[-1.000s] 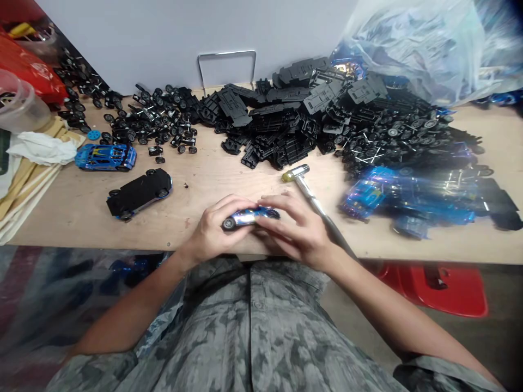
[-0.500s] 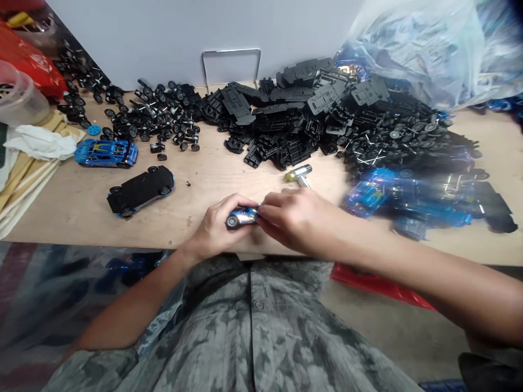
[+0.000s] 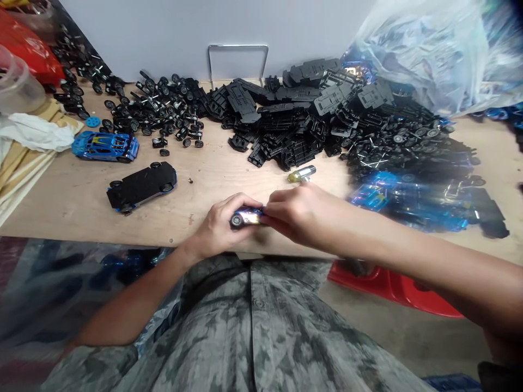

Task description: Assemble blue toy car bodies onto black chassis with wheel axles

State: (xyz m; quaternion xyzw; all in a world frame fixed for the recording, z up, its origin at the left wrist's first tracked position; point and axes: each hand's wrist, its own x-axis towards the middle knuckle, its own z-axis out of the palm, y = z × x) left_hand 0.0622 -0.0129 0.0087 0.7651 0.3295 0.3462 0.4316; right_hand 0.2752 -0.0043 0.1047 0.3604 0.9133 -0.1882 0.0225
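Note:
My left hand (image 3: 218, 226) grips the rear of a small blue die-cast toy car (image 3: 247, 217), whose wheel faces me. My right hand (image 3: 298, 212) pinches its other end, hiding part of the body. Just beyond my right hand lies a small mallet with a yellow tip (image 3: 301, 173), its handle hidden under my fingers. To the left, a black-based toy car lies upside down (image 3: 141, 186) near a blue toy car (image 3: 105, 146) standing on its wheels.
A plywood workbench (image 3: 204, 190) holds heaps of black chassis plates (image 3: 286, 122), wheel-and-axle sets (image 3: 163, 111) and blurred blue car parts (image 3: 408, 204). A plastic bag (image 3: 429, 54) sits at the back right, with a wire rack (image 3: 238, 62) against the wall. A red seat (image 3: 392, 288) lies below the edge.
My right forearm has swung outward to lie nearly level across the bench, covering the mallet's handle. Both hands still hold the car, and the view has drifted slightly.

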